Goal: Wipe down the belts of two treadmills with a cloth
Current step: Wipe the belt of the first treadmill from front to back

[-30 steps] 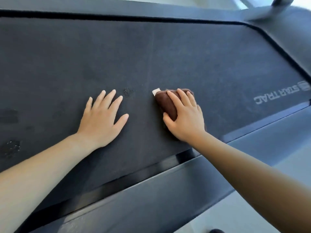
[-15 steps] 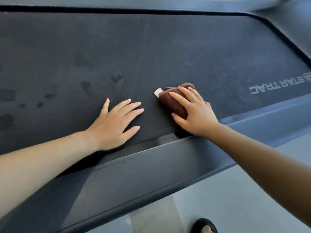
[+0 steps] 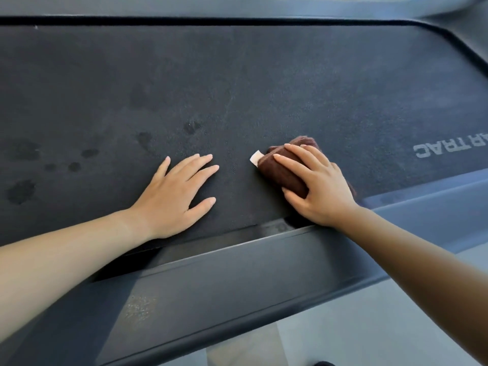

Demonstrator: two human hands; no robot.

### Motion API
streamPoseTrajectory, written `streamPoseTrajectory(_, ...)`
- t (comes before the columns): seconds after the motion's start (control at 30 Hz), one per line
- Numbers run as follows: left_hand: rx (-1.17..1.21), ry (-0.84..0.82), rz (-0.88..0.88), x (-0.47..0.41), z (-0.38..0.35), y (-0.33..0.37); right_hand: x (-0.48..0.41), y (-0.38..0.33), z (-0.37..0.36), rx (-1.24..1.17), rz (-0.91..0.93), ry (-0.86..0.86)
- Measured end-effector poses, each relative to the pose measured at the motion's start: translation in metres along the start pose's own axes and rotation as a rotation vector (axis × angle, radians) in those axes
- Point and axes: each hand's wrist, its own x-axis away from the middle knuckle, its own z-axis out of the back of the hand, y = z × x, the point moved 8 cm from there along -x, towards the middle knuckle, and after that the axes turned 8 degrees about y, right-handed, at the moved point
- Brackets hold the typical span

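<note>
Right fingers [image 3: 293, 157]: close together, curved over folded brown cloth [image 3: 285, 173], thumb clamped on its near side. Right hand [image 3: 319, 188]: pressing cloth onto treadmill belt [image 3: 264, 75], close to near edge. Left fingers [image 3: 195, 165]: slightly spread, flat. Left hand [image 3: 174, 199]: palm-down on belt, near cloth, not touching. Dark spots [image 3: 191, 126] farther left, likely unwiped.

Risks:
- cloth or fingertips catching in gap [image 3: 264, 229] beside side rail [image 3: 237, 281] on near-edge stroke
- belt sliding under leaning left palm
- spots missed
</note>
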Motion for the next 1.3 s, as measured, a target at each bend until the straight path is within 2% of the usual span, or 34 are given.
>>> streamPoseTrajectory(0.23, -0.043, 0.053, 0.205, 0.013, 0.025, -0.068, -0.019, -0.086, -0.037, -0.052, 0.199, -0.087)
streamPoseTrajectory(0.4, -0.05, 0.061, 0.254, 0.019, 0.028, -0.083, -0.067, -0.11, -0.058, -0.044, 0.087, -0.102)
streamPoseTrajectory(0.53, -0.035, 0.074, 0.257, 0.018, 0.03, -0.082, -0.117, -0.113, -0.073, 0.004, -0.125, -0.098)
streamPoseTrajectory(0.63, -0.013, 0.088, 0.258, 0.018, 0.033, -0.086, -0.115, -0.122, -0.074, 0.03, -0.241, -0.111)
streamPoseTrajectory(0.7, -0.001, 0.103, 0.273, 0.016, 0.036, -0.093, -0.091, -0.127, -0.071, 0.029, -0.249, -0.176)
streamPoseTrajectory(0.77, 0.003, 0.116, 0.287, 0.012, 0.041, -0.103, -0.066, -0.132, -0.066, 0.073, -0.182, -0.233)
streamPoseTrajectory(0.87, -0.002, 0.117, 0.287, 0.0, 0.044, -0.119, -0.064, -0.13, -0.064, 0.117, -0.128, -0.219)
streamPoseTrajectory(1.07, -0.053, 0.089, 0.35, -0.051, 0.04, -0.158, -0.125, -0.129, -0.089, 0.071, -0.12, -0.178)
streamPoseTrajectory(1.3, -0.122, 0.122, 0.445, -0.116, 0.047, -0.221, -0.255, -0.118, -0.131, 0.04, -0.091, -0.078)
